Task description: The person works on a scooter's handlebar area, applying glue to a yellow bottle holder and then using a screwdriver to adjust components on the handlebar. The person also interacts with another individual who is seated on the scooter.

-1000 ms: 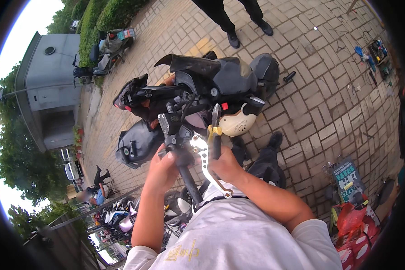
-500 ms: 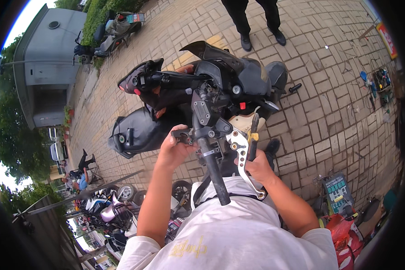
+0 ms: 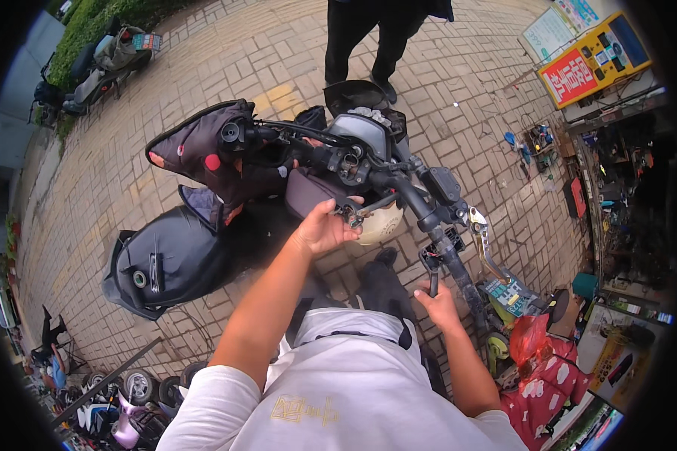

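Note:
A scooter's black handlebar (image 3: 421,204) runs across the middle, with a grey dashboard (image 3: 359,131) and a gold brake lever (image 3: 483,242) at its right end. My left hand (image 3: 322,227) reaches up to the bar's centre and pinches a small metal fitting (image 3: 351,216) under the stem. My right hand (image 3: 438,304) is lower, closed on a short dark tool (image 3: 432,276) that points up at the clamp beside the right grip. A cream helmet (image 3: 384,225) hangs just behind the left hand.
A dark spotted handlebar muff (image 3: 203,150) covers the left grip, above a black scooter body panel (image 3: 165,259). Another person's legs (image 3: 368,37) stand ahead. Tools (image 3: 538,139) lie on the paving at right, a red patterned bag (image 3: 541,376) by my right elbow, parked scooters (image 3: 105,52) far left.
The view has swung and the handlebar now lies further right. My left hand has shifted to the fitting under the stem; my right hand has dropped to the tool below the right grip.

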Tool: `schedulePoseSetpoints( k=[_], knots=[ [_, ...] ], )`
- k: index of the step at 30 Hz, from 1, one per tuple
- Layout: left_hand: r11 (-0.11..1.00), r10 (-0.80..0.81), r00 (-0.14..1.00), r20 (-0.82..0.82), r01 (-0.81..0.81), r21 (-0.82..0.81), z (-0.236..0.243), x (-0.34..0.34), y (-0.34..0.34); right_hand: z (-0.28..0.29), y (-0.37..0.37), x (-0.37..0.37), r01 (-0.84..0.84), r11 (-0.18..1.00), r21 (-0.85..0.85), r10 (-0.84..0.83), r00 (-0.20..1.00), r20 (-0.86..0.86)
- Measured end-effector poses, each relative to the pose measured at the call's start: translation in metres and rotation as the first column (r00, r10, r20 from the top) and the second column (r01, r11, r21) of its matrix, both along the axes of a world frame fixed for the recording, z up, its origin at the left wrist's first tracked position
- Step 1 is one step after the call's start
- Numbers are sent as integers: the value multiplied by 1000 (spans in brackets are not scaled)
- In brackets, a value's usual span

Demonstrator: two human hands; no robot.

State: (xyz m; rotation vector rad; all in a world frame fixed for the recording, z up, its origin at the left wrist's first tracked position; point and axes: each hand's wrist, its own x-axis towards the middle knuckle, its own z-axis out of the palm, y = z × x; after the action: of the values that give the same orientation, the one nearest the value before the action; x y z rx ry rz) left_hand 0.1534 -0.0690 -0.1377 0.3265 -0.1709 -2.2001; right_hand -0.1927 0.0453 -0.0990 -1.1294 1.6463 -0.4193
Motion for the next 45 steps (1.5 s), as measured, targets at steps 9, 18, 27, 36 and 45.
schedulePoseSetpoints(
  k=[9, 18, 27, 36, 45],
  knots=[
    [994, 38, 937, 346, 1, -112, 73, 1, 37, -1, 35, 56, -205, 971, -124, 185, 971, -150],
    [701, 578, 189, 793, 382, -602, 127, -21, 38, 13, -3, 93, -21, 900, -435, 59, 995, 76],
    [540, 647, 45, 762, 678, -499, 135, -30, 18, 44, -22, 108, 5, 853, -522, 34, 997, 66],
    [642, 434, 235, 870, 596, -481, 126, -26, 2, 64, -6, 141, 316, 841, -439, -246, 946, 210],
    [822, -49, 296, 954, 554, -129, 127, -18, -10, 54, -49, 163, 644, 763, 65, -499, 521, 693]
  ],
)
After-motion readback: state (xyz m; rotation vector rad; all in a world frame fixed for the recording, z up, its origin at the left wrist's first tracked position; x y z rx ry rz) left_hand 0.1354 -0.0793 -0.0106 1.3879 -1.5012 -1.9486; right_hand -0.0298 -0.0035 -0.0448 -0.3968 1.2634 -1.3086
